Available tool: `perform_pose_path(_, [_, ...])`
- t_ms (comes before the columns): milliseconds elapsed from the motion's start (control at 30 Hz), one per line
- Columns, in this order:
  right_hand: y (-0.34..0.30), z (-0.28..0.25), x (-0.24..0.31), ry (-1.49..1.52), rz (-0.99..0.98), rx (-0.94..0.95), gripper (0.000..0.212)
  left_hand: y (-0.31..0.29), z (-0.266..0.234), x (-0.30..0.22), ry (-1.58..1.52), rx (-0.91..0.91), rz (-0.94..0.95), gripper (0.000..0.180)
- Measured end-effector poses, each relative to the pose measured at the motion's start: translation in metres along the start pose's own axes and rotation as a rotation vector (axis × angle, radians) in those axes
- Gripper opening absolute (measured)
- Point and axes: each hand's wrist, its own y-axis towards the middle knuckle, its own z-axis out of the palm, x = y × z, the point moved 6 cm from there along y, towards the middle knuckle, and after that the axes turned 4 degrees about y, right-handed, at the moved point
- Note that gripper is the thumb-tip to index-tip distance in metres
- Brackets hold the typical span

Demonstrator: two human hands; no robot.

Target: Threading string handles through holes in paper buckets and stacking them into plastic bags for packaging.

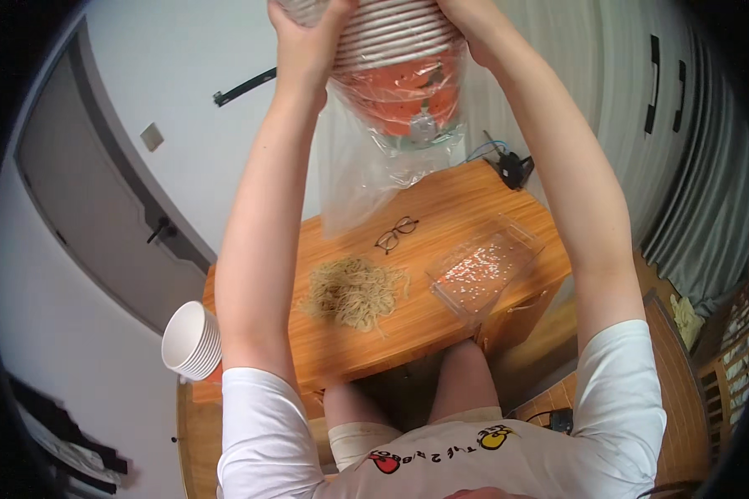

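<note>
High above the table, both my arms are stretched up around a stack of paper cups (401, 37) with white rims and an orange-red printed side. A clear plastic bag (366, 187) wraps the stack, and its loose end hangs below. My left hand (304, 37) is closed at the stack's left side, thumb toward the rims. On the other side my right hand (474, 25) presses against the stack; its fingers are cut off by the top edge of the picture.
On the wooden table (333, 353) lie a heap of thin tan strands (354, 291), eyeglasses (397, 235) and a clear plastic box (483, 270) with small white and orange bits. Another white cup stack (193, 341) is at the left edge. A black device (514, 169) sits at the far right corner.
</note>
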Motion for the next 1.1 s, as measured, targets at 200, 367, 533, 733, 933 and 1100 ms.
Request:
perform_pose_path(200, [0.025,0.063,0.039,0.153,-0.085,0.133,0.051,0.009,-0.038,-0.081,0.082,-0.018,0.045,0.083])
perform_pose_path(367, [0.025,0.109,0.076,0.185,-0.1,0.208,0.06,0.013,-0.07,-0.127,0.083,-0.027,0.211,0.077])
perform_pose_path(533, [0.021,0.142,0.098,0.23,-0.074,0.182,0.062,0.016,-0.085,-0.158,0.027,-0.041,0.135,0.077])
perform_pose_path(733, [0.016,0.165,0.11,0.215,-0.09,0.084,0.053,0.004,-0.105,-0.176,0.067,-0.111,0.033,0.081])
perform_pose_path(933, [0.019,0.183,0.128,0.104,-0.188,0.079,0.05,0.007,-0.119,-0.19,0.03,-0.079,0.041,0.068])
perform_pose_path(1100, [0.013,0.186,0.122,-0.226,-0.413,-0.059,0.05,0.026,-0.166,-0.165,0.184,-0.26,-0.024,0.059])
